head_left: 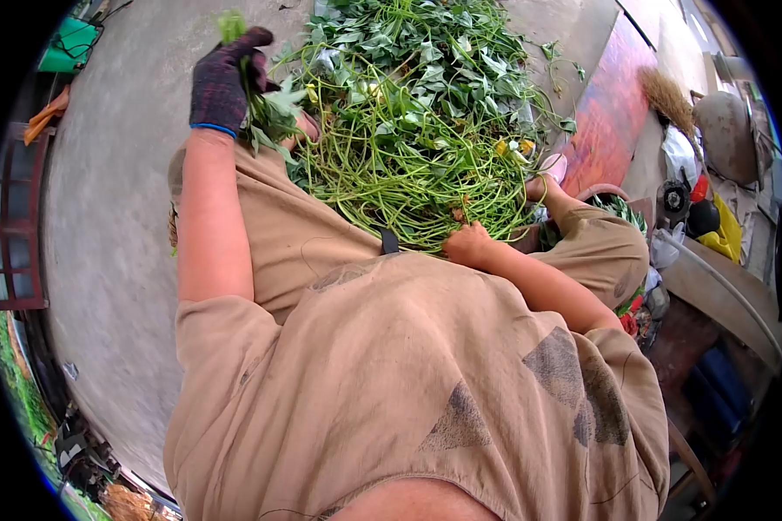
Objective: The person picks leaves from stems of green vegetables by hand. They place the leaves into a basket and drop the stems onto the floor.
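Observation:
A dark glove with a blue cuff covers my left hand (228, 85), raised at the upper left. Its fingers are closed round a bunch of leafy green stems (274, 113) that hangs below the palm and pokes out above it. Between my legs spreads a large heap of green vines (400, 161), leafy at the far side and mostly bare stems nearer me. My bare right hand (467, 245) is closed at the heap's near edge, just below a small brown piece (459, 211). Its fingertips are hidden among the stems.
Concrete floor (113, 217) extends on the left, with a dark red frame (17, 217) at its edge. A reddish board (613, 95) lies right of the heap. Beyond my right knee are a yellow bag (724, 230), a broom-like bundle (666, 95) and a curved pipe (730, 291).

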Motion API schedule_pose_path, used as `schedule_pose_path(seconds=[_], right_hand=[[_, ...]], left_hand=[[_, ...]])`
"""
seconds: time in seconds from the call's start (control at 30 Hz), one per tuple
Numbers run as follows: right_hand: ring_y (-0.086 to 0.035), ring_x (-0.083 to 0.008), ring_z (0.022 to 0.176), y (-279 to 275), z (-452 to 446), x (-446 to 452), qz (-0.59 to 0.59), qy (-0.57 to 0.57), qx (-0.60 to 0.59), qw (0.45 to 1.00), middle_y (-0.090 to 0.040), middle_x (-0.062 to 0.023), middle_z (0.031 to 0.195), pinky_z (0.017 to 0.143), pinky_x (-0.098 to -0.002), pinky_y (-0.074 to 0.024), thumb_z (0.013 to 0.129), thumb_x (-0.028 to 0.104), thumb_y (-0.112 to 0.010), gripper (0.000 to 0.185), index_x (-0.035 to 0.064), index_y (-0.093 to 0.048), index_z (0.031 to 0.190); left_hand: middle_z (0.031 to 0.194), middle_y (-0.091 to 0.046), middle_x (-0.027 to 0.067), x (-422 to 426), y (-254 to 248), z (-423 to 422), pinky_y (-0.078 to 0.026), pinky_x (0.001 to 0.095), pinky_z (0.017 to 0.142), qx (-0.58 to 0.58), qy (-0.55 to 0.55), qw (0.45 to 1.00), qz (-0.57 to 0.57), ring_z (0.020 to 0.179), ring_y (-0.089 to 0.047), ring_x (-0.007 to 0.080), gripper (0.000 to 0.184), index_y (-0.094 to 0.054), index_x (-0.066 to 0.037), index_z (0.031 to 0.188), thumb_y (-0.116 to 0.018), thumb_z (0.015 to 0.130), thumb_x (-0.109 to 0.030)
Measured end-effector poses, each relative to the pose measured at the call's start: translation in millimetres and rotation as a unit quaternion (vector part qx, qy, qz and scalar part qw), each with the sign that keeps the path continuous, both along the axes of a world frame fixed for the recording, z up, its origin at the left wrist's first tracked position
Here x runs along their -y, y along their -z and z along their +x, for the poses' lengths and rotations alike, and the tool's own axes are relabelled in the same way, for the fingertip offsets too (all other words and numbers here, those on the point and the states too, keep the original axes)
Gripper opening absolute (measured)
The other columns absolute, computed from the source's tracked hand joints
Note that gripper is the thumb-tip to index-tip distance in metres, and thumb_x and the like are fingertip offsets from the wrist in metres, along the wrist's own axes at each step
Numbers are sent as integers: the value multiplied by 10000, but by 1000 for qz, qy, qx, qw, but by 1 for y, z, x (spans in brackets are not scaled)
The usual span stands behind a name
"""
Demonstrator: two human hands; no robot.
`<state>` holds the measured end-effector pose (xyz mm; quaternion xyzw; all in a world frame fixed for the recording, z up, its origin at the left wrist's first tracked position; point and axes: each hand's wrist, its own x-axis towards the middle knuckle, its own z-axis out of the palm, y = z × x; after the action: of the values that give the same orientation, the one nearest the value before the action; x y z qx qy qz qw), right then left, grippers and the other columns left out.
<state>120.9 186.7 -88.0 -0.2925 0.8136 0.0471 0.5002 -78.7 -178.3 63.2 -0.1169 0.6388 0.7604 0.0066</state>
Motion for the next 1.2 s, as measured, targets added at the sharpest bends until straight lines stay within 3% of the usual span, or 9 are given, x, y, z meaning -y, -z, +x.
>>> schedule_pose_path(seconds=[0.23, 0.5, 0.57, 0.63, 0.7, 0.93, 1.0, 1.03, 1.2], right_hand=[[-608, -328, 897, 16, -57, 10, -230, 145, -358, 893, -634, -119, 917, 756, -443, -478, 807, 131, -584, 87, 75, -631, 855], [-616, -275, 962, 20, -103, 0, -28, 83, -228, 970, -662, -74, 916, 880, -490, -414, 815, 145, -571, 180, 174, -682, 953], [-648, -295, 763, -13, -104, -28, -164, 218, -289, 918, -690, -87, 842, 697, -430, -493, 799, 145, -598, 238, 227, -706, 995], [-641, -228, 686, -38, -108, -63, -279, 379, -265, 842, -681, -70, 786, 629, -356, -496, 822, 130, -609, 268, 178, -698, 1070], [-602, -117, 631, -72, -108, -94, -462, 588, -88, 658, -644, -23, 713, 564, -249, -438, 849, 81, -597, 294, 109, -679, 1130], [-569, -61, 571, -136, -73, -110, -554, 602, -67, 571, -603, 13, 666, 519, -180, -362, 879, 36, -550, 357, 93, -634, 1221], [-591, -68, 592, -134, -65, -97, -577, 618, -45, 532, -609, 13, 674, 531, -183, -393, 870, 32, -552, 358, 96, -642, 1210], [-591, -66, 592, -133, -60, -90, -577, 610, -46, 541, -609, 14, 675, 530, -183, -394, 867, 30, -558, 356, 95, -644, 1206], [-586, -53, 679, -113, -44, -59, -540, 542, 48, 643, -610, 33, 735, 614, -191, -445, 831, -23, -588, 376, 93, -661, 1182]], left_hand=[[717, -652, 133, -78, 58, 14, -496, 383, 593, -40, 301, 875, -376, 626, -624, 261, 312, -685, -66, 936, -672, 816, -354], [912, -660, 194, -97, 176, 28, -466, 518, 744, -57, 491, 604, -626, 880, -625, 394, 360, -691, -85, 883, -619, 735, -405], [917, -660, 193, -92, 169, 25, -469, 531, 756, 19, 518, 564, -644, 885, -627, 387, 324, -696, -94, 885, -627, 728, -368], [865, -673, 141, -77, 168, 22, -493, 525, 715, -138, 563, 409, -705, 853, -653, 341, 173, -719, -172, 831, -661, 671, -198], [916, -694, 151, -62, 204, 3, -521, 449, 775, -152, 620, 359, -681, 832, -663, 356, 278, -732, -73, 852, -638, 745, -311], [721, -660, 124, -74, 160, 4, -493, 445, 557, -181, 528, 423, -713, 635, -650, 311, 99, -659, -113, 827, -664, 743, -165], [649, -624, 91, -78, 137, 5, -469, 355, 448, 166, 290, 925, -180, 572, -635, 227, 214, -629, -57, 845, -628, 886, -268], [632, -611, 76, -91, 97, 13, -458, 328, 416, 195, 170, 966, -25, 557, -627, 198, 256, -625, -52, 838, -607, 918, -296], [578, -538, 24, -118, 65, 36, -449, 372, 423, 294, 174, 938, 50, 404, -453, 164, 206, -654, -112, 857, -651, 883, -316]])
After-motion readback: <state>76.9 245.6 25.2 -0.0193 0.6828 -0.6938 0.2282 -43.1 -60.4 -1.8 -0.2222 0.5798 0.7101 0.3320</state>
